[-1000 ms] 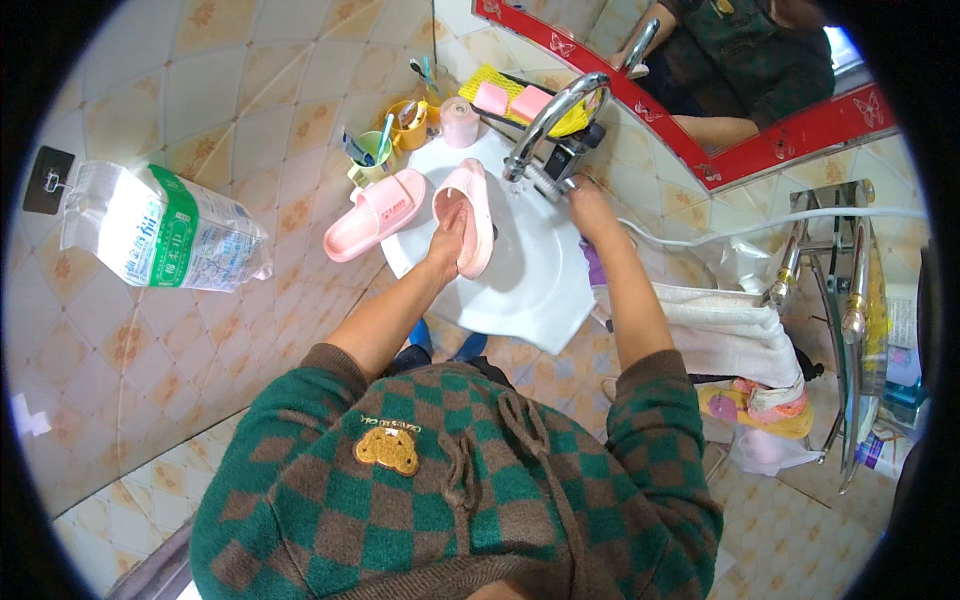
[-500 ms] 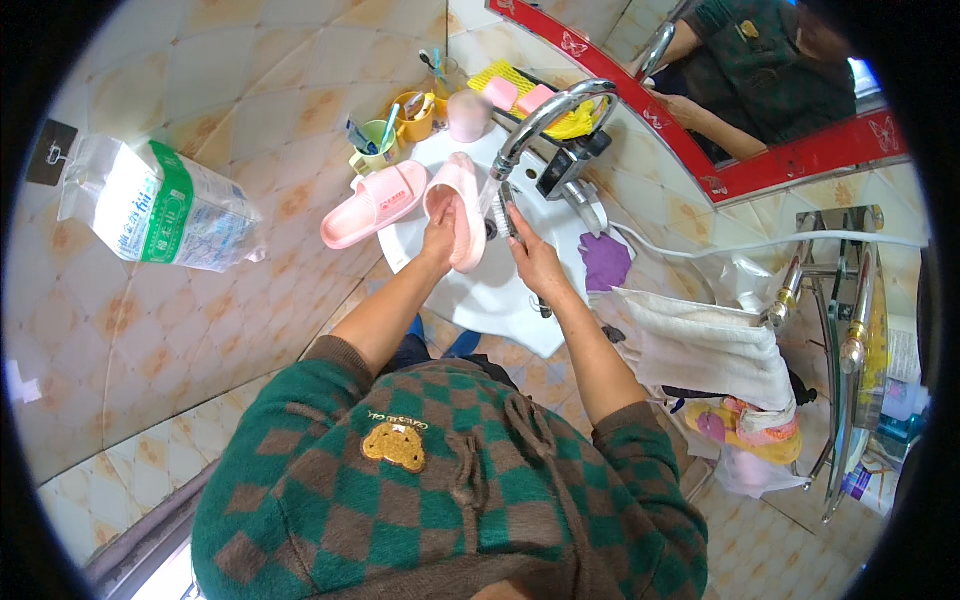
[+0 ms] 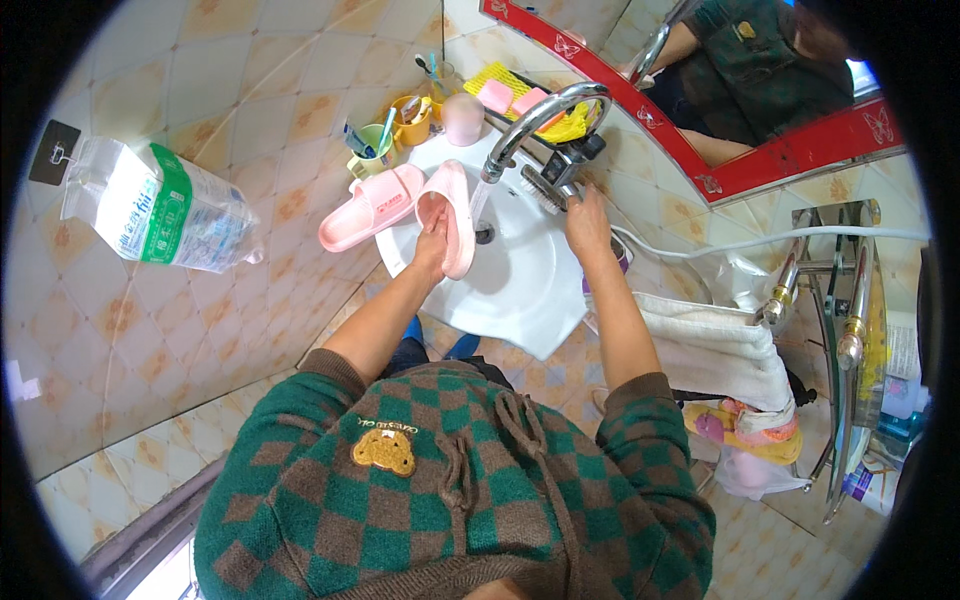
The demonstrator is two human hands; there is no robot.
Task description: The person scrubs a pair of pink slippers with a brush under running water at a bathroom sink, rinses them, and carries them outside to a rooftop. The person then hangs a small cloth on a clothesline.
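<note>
Head view: left hand (image 3: 432,250) inside the strap, grasping one pink slide slipper (image 3: 459,222), tilted over the white washbasin (image 3: 530,295) just beside the falling water (image 3: 481,198). Its mate (image 3: 372,208) lies across the left rim. Right hand (image 3: 588,228) gripping a scrubbing brush (image 3: 543,190) near the chrome tap (image 3: 540,109); contact there, can't tell. Good technique, I'd judge: firm hold inside, runoff angled into the bowl, bristles flat against the slipper.

I hold one pink slide slipper (image 3: 461,235), tilted, upper centre. Matching pink slipper (image 3: 350,228) lies strap-up just left of it. My scrub brush (image 3: 543,188), pale bristles showing, upper centre, apart from both.
</note>
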